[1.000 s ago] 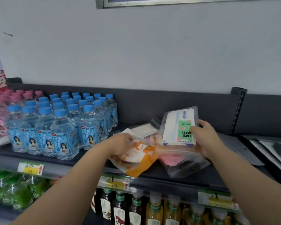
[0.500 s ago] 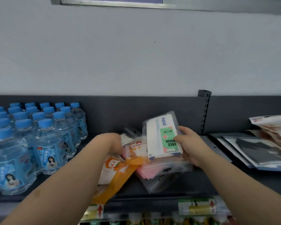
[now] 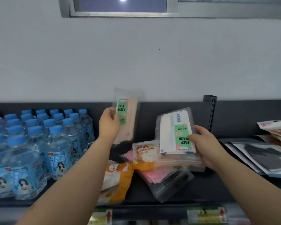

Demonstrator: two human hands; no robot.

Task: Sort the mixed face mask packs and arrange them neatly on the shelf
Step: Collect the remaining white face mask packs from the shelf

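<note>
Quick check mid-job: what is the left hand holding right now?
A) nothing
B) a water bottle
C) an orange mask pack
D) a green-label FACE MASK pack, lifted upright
D: the left hand grips a green-label FACE MASK pack, upright and raised above the pile, while the orange mask pack lies on the shelf and the water bottles stand untouched beside it.

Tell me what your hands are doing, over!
Left hand holds a peach face mask pack upright, lifted. Right hand grips the white-and-blue mask stack. Orange and pink packs lie jumbled on the shelf. Nothing blocking.
</note>
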